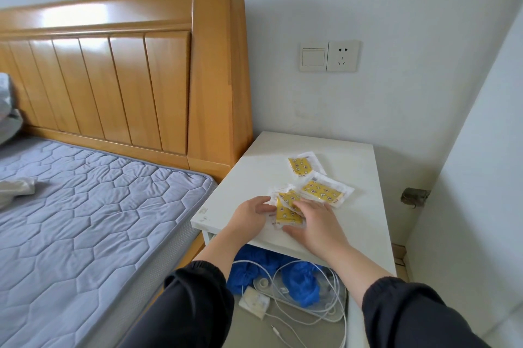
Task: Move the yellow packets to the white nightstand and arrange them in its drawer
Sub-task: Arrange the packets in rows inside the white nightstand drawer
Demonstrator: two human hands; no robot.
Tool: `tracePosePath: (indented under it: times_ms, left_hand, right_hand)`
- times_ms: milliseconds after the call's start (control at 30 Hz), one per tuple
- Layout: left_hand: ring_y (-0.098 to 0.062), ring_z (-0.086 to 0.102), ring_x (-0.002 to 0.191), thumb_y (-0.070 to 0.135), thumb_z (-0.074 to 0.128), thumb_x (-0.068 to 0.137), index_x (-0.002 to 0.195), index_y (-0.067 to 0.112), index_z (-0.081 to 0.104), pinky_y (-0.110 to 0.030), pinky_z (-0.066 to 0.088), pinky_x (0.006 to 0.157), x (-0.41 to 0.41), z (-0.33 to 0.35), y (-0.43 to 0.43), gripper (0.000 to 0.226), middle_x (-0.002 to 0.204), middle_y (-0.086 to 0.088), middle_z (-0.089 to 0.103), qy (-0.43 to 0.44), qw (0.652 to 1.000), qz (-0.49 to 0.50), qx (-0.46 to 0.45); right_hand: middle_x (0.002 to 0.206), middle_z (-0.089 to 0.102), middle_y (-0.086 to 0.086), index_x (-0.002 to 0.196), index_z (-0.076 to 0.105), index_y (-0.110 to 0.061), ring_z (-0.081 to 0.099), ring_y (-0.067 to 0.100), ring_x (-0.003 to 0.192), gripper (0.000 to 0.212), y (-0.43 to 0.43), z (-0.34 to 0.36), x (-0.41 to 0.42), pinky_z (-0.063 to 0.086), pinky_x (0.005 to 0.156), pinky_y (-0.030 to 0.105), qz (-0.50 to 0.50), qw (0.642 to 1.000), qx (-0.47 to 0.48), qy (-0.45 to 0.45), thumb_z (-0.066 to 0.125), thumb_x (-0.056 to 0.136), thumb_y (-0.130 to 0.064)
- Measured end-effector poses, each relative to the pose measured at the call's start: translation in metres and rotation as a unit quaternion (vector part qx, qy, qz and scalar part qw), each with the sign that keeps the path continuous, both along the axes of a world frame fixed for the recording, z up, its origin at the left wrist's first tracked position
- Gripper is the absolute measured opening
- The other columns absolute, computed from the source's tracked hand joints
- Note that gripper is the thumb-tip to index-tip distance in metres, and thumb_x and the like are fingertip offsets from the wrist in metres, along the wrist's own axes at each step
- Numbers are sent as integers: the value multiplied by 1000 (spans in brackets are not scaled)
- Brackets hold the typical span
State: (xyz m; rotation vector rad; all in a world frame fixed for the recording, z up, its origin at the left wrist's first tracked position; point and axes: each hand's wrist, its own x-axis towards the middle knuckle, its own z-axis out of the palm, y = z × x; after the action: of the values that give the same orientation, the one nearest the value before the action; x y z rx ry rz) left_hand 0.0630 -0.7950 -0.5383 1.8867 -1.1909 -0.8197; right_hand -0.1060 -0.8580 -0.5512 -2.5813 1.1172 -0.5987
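Bedroom corner, contents listed from the left.

1. Grey bedding, bunched at the far left edge of the bed.
2. Mattress, grey-blue and quilted, with a pale folded cloth lying on it.
3. Headboard, varnished wood with slanted panels, standing against the wall.
4. White nightstand, set just beside the bed frame. Its drawer is pulled out below the top and holds blue crumpled items, a coiled white cable and a small white box.
5. Left hand, black sleeve, resting on the front of the nightstand top. The fingers are loosely bent, with the tips against the left edge of a small pile of yellow packets. Whether they pinch it cannot be told.
6. Right hand, black sleeve, lying flat over the right side of the same pile. The fingers are straight and spread and press down on it, and nothing is gripped.
7. Two single packets, also on the top: one just beyond the right hand and touching the pile, and one farther back and apart. All packets lie on the top, none in the drawer.
8. Wall switch and socket, side by side above the nightstand.
9. Dark metal fitting on the right-hand wall.
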Motion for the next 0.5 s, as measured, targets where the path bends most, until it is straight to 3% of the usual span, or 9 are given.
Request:
tracePosePath:
  times_ms: [167, 300, 500]
  left_hand:
    - [-14, 57, 108, -9, 39, 82, 137, 18, 47, -18, 43, 75, 3, 1, 4, 62, 110, 5, 68, 16, 1000, 13, -15]
    - [-13, 55, 106, -8, 40, 83, 136, 17, 49, -22, 42, 85, 1, 4, 4, 59, 107, 5, 70, 16, 1000, 8, -18]
    - [-15, 54, 116, -8, 39, 84, 137, 18, 48, -23, 38, 91, -4, 5, 11, 60, 113, 2, 69, -9, 999, -27, -15]
  right_hand:
    - [127, 58, 1, 132, 53, -17, 49, 18, 120, 43, 6, 1, -4, 39, 99, 27, -13, 999, 0, -38, 57, 92, -33]
    - [114, 63, 2, 117, 61, -16, 55, 19, 107, 28, 7, 0, -5, 43, 85, 26, -11, 999, -19, -35, 57, 91, -26]
    - [128, 55, 2, 132, 50, -16, 46, 18, 122, 47, 6, 2, -3, 40, 98, 27, 13, 999, 8, -40, 60, 89, -32]
